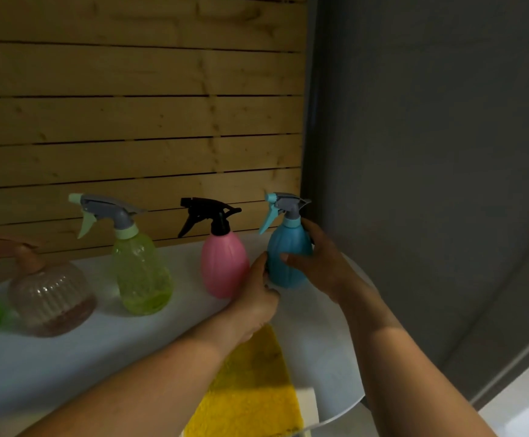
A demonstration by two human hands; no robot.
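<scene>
The right hand [323, 268] is gripping a blue spray bottle [288, 244] standing upright at the right end of the white tabletop [67, 357]. The left hand [257, 298] is clasping its lower side. A pink spray bottle [222, 263] is standing just beside it.

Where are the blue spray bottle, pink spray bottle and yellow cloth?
blue spray bottle [287, 239], head view, upper body.
pink spray bottle [222, 263], head view, middle of body.
yellow cloth [250, 389], head view, centre of the fabric.
</scene>
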